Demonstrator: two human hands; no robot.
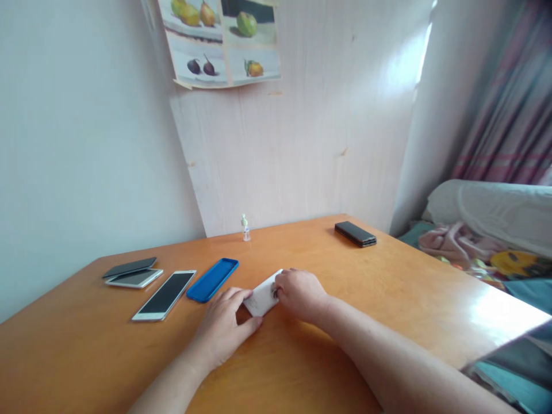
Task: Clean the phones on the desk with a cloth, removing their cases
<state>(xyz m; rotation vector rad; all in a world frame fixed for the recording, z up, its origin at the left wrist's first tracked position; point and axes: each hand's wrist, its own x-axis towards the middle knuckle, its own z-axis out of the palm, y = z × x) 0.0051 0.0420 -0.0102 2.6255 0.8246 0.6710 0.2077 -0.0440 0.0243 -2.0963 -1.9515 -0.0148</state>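
A flat white slab (260,296), which looks like a phone lying back side up, rests on the table in front of me. My left hand (224,322) grips its left end, with the thumb along the near edge and the fingers on the far side. On the right part of the slab, my right hand (302,293) is closed with its fingertips around a small dark, silvery thing (275,291). The fingers mostly cover that piece, so its kind cannot be made out. A blue phone case (213,280) lies just beyond my left hand.
Left of the blue case lies a white phone (165,296), screen up. Farther left, a dark flip cover (130,267) leans over another white phone (135,278). A small pump bottle (245,228) stands at the back of the wooden table (276,368). Stacked dark phones (355,233) lie back right.
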